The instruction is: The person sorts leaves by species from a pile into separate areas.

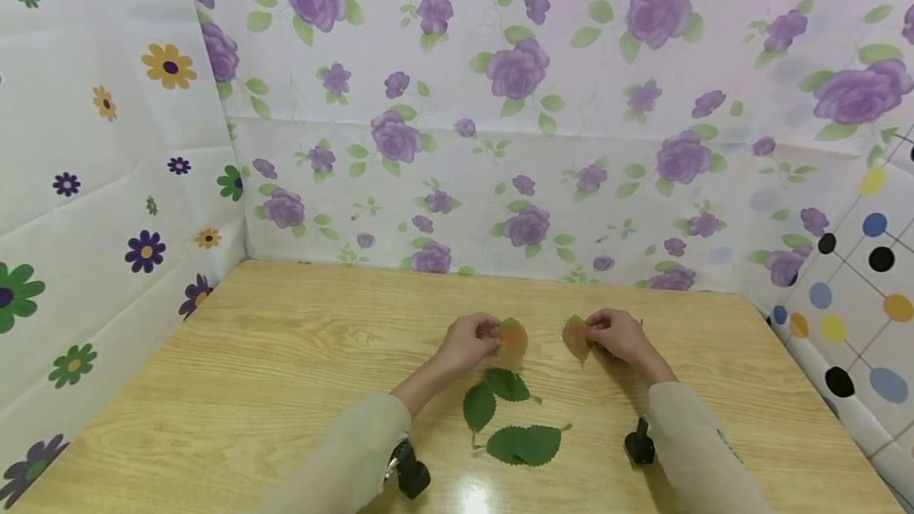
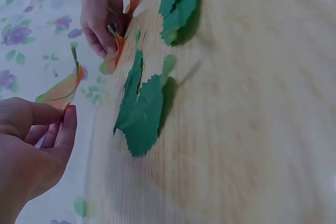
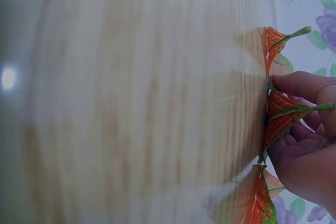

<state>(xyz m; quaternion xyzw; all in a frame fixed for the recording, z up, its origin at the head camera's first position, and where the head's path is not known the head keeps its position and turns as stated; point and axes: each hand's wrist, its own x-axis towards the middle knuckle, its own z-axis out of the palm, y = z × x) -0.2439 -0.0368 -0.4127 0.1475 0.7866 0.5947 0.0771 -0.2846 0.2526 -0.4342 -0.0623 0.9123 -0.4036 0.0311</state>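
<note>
My left hand (image 1: pixel 467 346) pinches the edge of an orange leaf (image 1: pixel 512 343) between thumb and fingers; its green stem sticks up in the left wrist view. To the right, my right hand (image 1: pixel 620 333) pinches a second orange leaf (image 1: pixel 575 338) by its side, low over the tabletop. In the right wrist view, orange-red leaves with a green stem (image 3: pixel 317 107) appear around the right hand (image 3: pixel 310 140). Nearer my body lie green toothed leaves: one leaf (image 1: pixel 479 405) beside another leaf (image 1: pixel 508 385), and an overlapping pair (image 1: pixel 524 445) below them.
Everything rests on a light wood-grain table (image 1: pixel 300 387). Behind it hangs a cloth with purple flowers (image 1: pixel 528 226); a flowered sheet (image 1: pixel 114 205) covers the left side and a dotted one (image 1: pixel 850 324) the right. Another orange leaf (image 2: pixel 135 4) stands beyond the right hand.
</note>
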